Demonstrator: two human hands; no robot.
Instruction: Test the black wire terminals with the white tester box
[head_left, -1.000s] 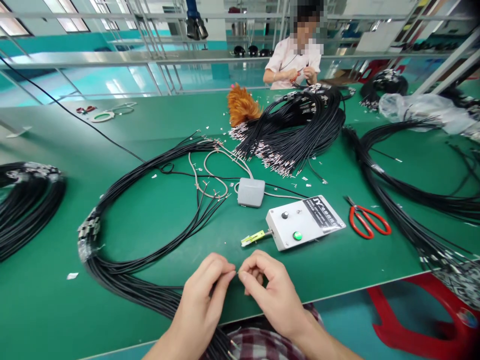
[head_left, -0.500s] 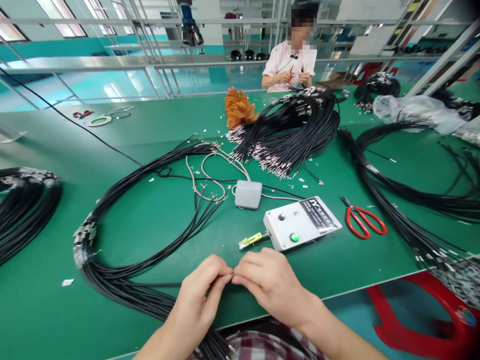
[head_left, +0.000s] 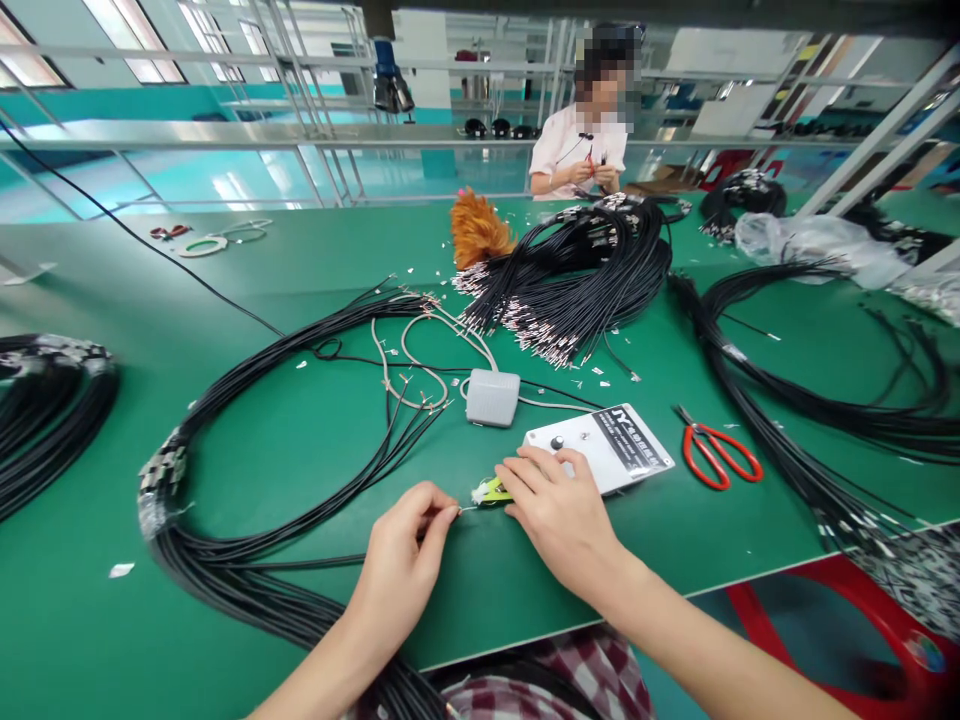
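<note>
My left hand point(head_left: 401, 555) pinches the bare end of a thin black wire point(head_left: 442, 513) and points its tip at the yellow-green clip point(head_left: 491, 490) that sticks out of a white box point(head_left: 619, 450). My right hand point(head_left: 559, 510) rests on the near left corner of that box, fingers bent beside the clip, covering part of the box top. The wire runs back toward a big loop of black cables point(head_left: 247, 560) on the green table point(head_left: 315, 250).
A grey foot-pedal-shaped switch point(head_left: 493, 397) sits behind the box, red scissors point(head_left: 716, 455) to its right. Black cable bundles lie at left point(head_left: 45, 410), centre back point(head_left: 577, 270) and right point(head_left: 810, 400). An orange duster point(head_left: 478, 228) and a seated person point(head_left: 581, 150) are across the table.
Both hands have moved forward from the table's near edge to the white box. The right hand has let go of the wire tip and now lies on the box by the clip.
</note>
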